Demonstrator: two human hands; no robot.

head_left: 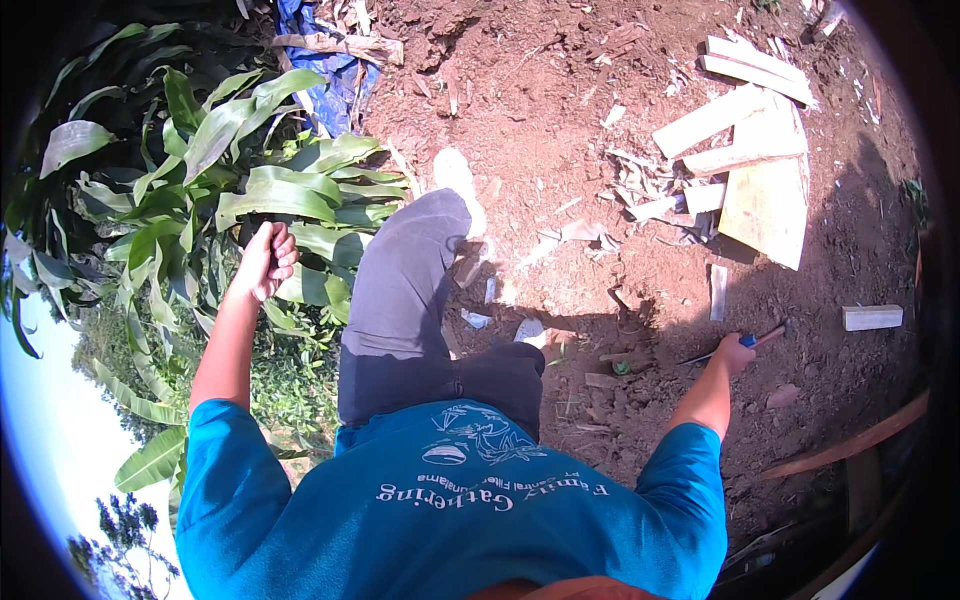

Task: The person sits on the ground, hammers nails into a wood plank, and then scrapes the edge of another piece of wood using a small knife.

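My left hand (268,262) is raised in front of the broad green leaves (280,195), its fingers curled into a loose fist with nothing showing in them. Low on the right, my right hand (737,354) is closed around a long hand tool (770,336) with a blue part at the grip. A brown shaft with a dark end sticks out to the right of that hand, and a thin dark strip points left from it. Shade and small size hide the tool's exact kind. A short pale wood piece (718,292) lies on the soil just beyond my right hand.
Pale boards and wood offcuts (765,190) are piled at the far right. A small wood block (872,318) lies right of my right hand, near a long plank (850,437). A blue tarp (345,85) lies at the far left. Chips litter the reddish soil (540,90).
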